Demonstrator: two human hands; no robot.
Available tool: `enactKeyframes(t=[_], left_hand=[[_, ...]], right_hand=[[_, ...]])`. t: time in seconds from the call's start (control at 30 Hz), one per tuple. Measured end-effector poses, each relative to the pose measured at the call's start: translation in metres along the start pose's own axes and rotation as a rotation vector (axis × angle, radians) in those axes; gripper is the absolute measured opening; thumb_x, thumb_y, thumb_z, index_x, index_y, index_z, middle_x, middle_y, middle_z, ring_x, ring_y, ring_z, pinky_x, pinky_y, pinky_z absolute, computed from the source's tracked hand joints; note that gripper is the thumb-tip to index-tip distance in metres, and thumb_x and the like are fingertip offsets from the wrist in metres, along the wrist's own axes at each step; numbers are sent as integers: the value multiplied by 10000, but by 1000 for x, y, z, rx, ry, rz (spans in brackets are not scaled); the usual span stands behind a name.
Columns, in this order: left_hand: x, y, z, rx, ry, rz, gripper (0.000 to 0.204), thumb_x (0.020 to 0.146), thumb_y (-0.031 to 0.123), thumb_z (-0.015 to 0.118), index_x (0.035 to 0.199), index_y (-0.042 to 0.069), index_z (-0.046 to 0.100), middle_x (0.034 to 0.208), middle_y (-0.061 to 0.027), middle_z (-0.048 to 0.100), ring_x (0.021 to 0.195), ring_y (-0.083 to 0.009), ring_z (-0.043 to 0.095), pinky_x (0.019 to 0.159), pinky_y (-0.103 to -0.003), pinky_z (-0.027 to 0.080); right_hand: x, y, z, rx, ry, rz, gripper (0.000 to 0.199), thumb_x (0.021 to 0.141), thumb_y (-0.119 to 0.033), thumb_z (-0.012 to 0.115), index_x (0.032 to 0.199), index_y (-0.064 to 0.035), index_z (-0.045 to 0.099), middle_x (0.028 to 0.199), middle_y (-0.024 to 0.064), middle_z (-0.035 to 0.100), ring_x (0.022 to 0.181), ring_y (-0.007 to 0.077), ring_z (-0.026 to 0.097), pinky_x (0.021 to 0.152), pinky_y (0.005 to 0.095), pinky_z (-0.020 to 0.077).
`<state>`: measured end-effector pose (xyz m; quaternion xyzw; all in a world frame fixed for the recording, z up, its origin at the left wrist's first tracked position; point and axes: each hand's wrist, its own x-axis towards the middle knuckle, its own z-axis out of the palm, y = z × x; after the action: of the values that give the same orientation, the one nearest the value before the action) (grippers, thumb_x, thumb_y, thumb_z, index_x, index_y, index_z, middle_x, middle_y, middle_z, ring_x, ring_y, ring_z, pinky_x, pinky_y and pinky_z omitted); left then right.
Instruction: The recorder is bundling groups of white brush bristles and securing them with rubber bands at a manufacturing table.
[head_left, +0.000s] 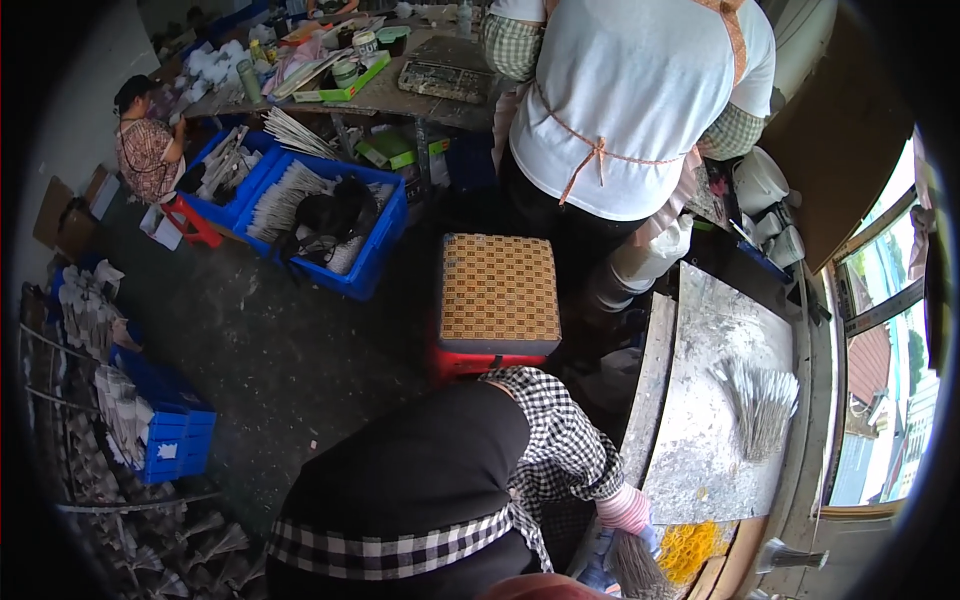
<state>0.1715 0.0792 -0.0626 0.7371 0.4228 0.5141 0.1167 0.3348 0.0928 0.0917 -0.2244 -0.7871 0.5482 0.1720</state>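
My left arm, in a black-and-white checked oversleeve (570, 430), bends in from the lower middle. At the end of its pink striped cuff, my left hand (646, 541), in a pale bluish glove, is closed on the top of a grey-brown bristle bundle (635, 570). The bundle spreads toward the lower edge. On its other side is a blue patch (597, 577), perhaps glove fabric; I cannot tell whether it belongs to my right hand. Yellow tangled netting (692, 550) lies just right of the bundle.
A fan of thin grey strands (757, 408) lies on a stained metal sheet (700, 440). Ahead are a patterned padded stool (498, 290) and a co-worker in white (640, 110). Blue crates (378, 262) of bundles stand left, beyond dark floor. A grey brush-like piece (792, 557) lies lower right.
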Motion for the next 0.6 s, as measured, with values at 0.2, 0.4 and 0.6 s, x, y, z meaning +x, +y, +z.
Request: enactKeyframes(t=[0.2, 0.4, 0.6], left_hand=[[-12, 0, -3, 112, -222, 74, 879, 650, 602, 853, 1364, 201, 535, 1299, -94, 623, 1250, -273, 559, 1052, -489, 402], [-22, -14, 4, 126, -349, 127, 1137, 495, 738, 868, 1441, 224, 502, 1415, -86, 590, 1365, -333, 512, 1122, -525, 367], [-28, 13, -3, 221, -359, 21, 987, 572, 515, 916, 1423, 184, 541, 1433, -162, 558, 1390, -371, 466, 1144, -508, 371]], right_hand=[[-17, 7, 20, 155, -10, 128, 769, 859, -466, 732, 1386, -32, 377, 1312, 209, 545, 1196, 392, 575, 1012, 507, 498], [-30, 17, 39, 319, -34, 234, 666, 888, -449, 704, 1345, -40, 442, 1273, 193, 580, 1165, 384, 593, 1002, 498, 499], [-47, 25, 60, 459, -18, 346, 570, 917, -431, 675, 1304, -48, 508, 1233, 177, 614, 1135, 375, 612, 991, 489, 500]])
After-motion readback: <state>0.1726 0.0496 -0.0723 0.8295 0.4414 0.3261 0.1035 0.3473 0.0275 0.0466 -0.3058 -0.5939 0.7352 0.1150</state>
